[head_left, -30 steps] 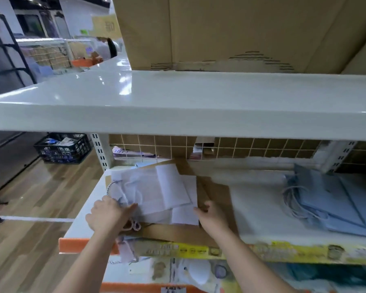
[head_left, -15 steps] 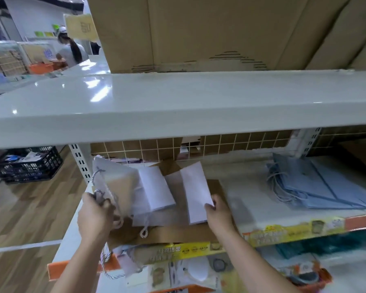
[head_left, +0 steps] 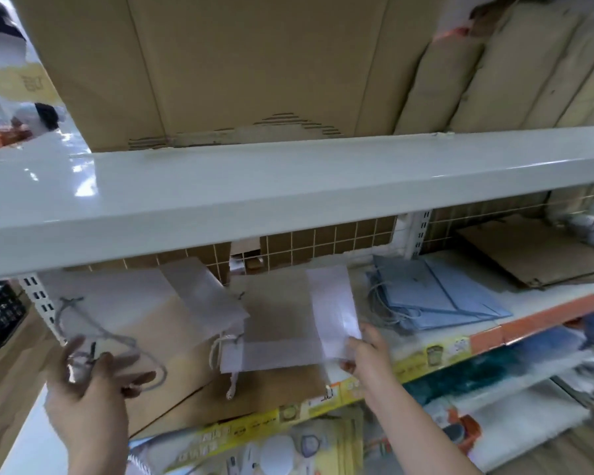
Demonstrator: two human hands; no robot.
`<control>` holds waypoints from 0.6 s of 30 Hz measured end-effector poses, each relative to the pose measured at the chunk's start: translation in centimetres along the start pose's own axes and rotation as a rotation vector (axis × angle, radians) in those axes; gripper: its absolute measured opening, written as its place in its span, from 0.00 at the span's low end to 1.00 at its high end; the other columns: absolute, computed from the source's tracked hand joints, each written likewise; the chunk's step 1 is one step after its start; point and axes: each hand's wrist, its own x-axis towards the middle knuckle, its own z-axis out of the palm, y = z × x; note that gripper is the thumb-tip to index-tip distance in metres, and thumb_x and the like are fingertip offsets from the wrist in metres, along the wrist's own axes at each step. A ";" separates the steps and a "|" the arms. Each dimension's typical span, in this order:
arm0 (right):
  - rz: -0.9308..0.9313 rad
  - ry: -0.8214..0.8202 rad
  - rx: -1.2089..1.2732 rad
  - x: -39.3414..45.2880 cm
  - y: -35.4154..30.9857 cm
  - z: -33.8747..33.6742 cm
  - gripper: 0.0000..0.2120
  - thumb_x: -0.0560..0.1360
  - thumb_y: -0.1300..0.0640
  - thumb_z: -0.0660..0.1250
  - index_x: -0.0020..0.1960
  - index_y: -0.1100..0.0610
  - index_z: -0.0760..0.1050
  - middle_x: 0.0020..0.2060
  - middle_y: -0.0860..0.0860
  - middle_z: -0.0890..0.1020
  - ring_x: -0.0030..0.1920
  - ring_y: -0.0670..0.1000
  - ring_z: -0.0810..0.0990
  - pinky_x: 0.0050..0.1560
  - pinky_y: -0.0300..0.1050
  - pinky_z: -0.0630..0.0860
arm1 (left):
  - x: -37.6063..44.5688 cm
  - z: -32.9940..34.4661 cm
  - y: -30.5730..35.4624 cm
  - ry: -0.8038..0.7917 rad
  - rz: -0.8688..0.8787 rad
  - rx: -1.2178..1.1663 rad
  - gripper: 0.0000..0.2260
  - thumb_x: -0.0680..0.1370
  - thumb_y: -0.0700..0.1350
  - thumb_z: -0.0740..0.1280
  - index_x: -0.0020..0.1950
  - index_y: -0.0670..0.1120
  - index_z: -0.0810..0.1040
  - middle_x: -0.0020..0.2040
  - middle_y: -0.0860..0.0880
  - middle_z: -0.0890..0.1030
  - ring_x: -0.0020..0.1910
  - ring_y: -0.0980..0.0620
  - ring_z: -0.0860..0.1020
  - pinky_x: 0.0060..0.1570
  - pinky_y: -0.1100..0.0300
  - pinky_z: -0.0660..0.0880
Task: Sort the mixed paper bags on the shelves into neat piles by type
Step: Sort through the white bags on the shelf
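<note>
Cardboard box (head_left: 220, 63) up top takes most of the view, sitting on the upper white shelf (head_left: 288, 186), with fat brown paper bundles (head_left: 515, 70) leaning just to its right. Everything else is under that shelf board, on the lower shelf (head_left: 542, 308).

Going down in size from there: a flat sheet of brown cardboard (head_left: 264, 392) lies below the left half of the shelf board, and the white paper bags (head_left: 275, 351) are loosely heaped on it, not squared up at all, rope handles dangling off the front. To the right of that mess, under the middle-right of the board, there's a stack of blue paper bags (head_left: 436, 296) lying flat, handles pointing left. Further right again, flat brown paper bags (head_left: 528, 255) at the far end, pretty blurry.

One white bag (head_left: 127, 310) is lifted off the heap at the left end, tilted, kind of see-through with motion blur. The left hand (head_left: 90, 382) is below it with fingers spread wide; the grey cord handle (head_left: 117, 337) loops over the fingers, but it's too smeared to tell whether it's actually gripped. The right hand (head_left: 364, 351) is below the middle of the board, pinching the lower corner of a narrow white bag (head_left: 333, 310) that stands up on the right edge of the heap.
</note>
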 end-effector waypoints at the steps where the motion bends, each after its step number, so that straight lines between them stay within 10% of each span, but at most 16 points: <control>1: -0.007 0.014 0.013 0.0 0.0 -1.0 0.14 0.77 0.69 0.57 0.50 0.52 0.74 0.43 0.57 0.80 0.36 0.53 0.76 0.28 0.41 0.72 | -0.6 0.6 -0.1 -0.022 -0.002 -0.006 0.18 0.79 0.33 0.57 0.51 0.58 0.72 0.29 0.59 0.82 0.22 0.58 0.79 0.18 0.70 0.68; 6: -0.050 0.077 0.013 0.2 -0.7 -7.1 0.15 0.77 0.69 0.56 0.55 0.53 0.74 0.44 0.57 0.80 0.36 0.54 0.78 0.28 0.41 0.74 | -4.4 4.5 -0.4 -0.164 -0.044 0.011 0.17 0.80 0.33 0.56 0.51 0.57 0.71 0.32 0.46 0.82 0.23 0.53 0.79 0.22 0.66 0.72; 9: -0.076 0.083 -0.001 1.1 -1.1 -11.4 0.15 0.77 0.67 0.56 0.53 0.51 0.75 0.47 0.61 0.80 0.38 0.55 0.78 0.32 0.44 0.73 | -7.3 7.4 -1.0 -0.152 -0.072 -0.009 0.19 0.79 0.35 0.59 0.49 0.61 0.75 0.50 0.37 0.79 0.40 0.42 0.81 0.42 0.41 0.76; 13: -0.052 0.104 0.005 2.4 -2.0 -17.6 0.16 0.78 0.66 0.56 0.61 0.52 0.71 0.51 0.60 0.79 0.40 0.55 0.77 0.33 0.43 0.74 | -11.5 11.1 -1.7 -0.065 -0.099 0.011 0.16 0.77 0.40 0.66 0.46 0.64 0.77 0.45 0.56 0.82 0.44 0.43 0.79 0.38 0.56 0.79; 16: -0.076 0.078 -0.014 3.1 -3.3 -22.1 0.15 0.78 0.67 0.56 0.59 0.53 0.72 0.49 0.59 0.80 0.39 0.54 0.76 0.32 0.41 0.74 | -14.6 13.9 -2.4 -0.057 -0.118 0.030 0.11 0.72 0.44 0.69 0.53 0.56 0.78 0.51 0.45 0.81 0.51 0.36 0.80 0.48 0.44 0.77; 18: -0.092 0.071 -0.023 3.7 -3.9 -24.9 0.14 0.78 0.67 0.56 0.56 0.51 0.73 0.48 0.57 0.80 0.41 0.54 0.77 0.33 0.42 0.74 | -16.8 15.8 -2.9 -0.034 -0.119 0.027 0.14 0.74 0.42 0.69 0.59 0.50 0.77 0.53 0.43 0.81 0.50 0.40 0.79 0.42 0.54 0.79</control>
